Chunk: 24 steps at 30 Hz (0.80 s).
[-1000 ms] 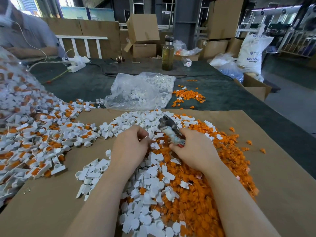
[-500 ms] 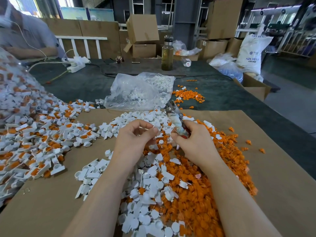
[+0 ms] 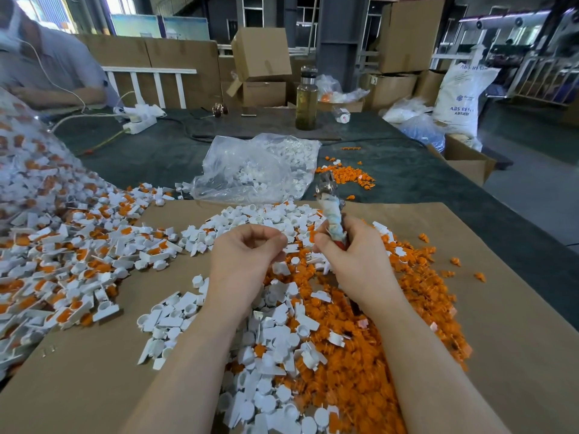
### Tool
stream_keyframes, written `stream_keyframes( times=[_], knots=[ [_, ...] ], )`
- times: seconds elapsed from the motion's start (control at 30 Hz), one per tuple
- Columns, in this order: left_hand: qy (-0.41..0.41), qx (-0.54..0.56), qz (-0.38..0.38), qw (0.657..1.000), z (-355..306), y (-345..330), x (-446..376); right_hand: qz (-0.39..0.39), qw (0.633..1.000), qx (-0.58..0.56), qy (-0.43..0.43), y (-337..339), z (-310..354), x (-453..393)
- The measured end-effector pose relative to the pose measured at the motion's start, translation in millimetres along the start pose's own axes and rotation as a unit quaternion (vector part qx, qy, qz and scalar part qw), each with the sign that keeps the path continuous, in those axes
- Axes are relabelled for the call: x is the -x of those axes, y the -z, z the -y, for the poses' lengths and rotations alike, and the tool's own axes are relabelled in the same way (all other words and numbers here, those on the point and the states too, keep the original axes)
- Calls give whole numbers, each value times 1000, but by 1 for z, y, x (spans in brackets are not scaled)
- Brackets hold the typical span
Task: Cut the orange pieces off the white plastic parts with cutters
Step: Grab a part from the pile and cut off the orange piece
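My right hand grips the taped handles of the cutters, whose metal jaws point up and away. My left hand hovers just left of it with its fingers curled. Thumb and fingertips pinch what looks like a small white plastic part, mostly hidden. Below both hands lie a heap of trimmed white parts and a heap of orange pieces. White parts with orange pieces still on them spread over the left side.
Everything lies on a brown cardboard sheet over a dark table. Beyond it are a clear plastic bag of white parts, a small orange pile and a bottle. A person sits at the far left.
Both hands have risen off the pile. The cutters swung from lying low to pointing upward, and my left hand lifted with its fingers curled.
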<state>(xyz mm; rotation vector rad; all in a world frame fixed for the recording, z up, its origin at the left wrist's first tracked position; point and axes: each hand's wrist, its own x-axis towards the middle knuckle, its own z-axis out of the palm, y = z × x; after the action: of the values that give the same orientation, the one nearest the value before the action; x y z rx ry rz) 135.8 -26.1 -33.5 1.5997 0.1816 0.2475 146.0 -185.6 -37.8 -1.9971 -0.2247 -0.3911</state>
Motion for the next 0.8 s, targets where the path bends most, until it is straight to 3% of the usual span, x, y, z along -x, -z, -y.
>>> stream_keyframes(
  times=[0.13, 0.43, 0.8],
  knots=[
    [0, 23, -29, 999, 0, -7, 1, 3, 999, -29, 20, -3, 5, 2],
    [56, 162, 7, 985, -7, -16, 9, -30, 997, -41, 65, -9, 7, 5],
    [54, 214, 37, 975, -10, -19, 17, -65, 995, -52, 61, -12, 8, 6]
  ],
)
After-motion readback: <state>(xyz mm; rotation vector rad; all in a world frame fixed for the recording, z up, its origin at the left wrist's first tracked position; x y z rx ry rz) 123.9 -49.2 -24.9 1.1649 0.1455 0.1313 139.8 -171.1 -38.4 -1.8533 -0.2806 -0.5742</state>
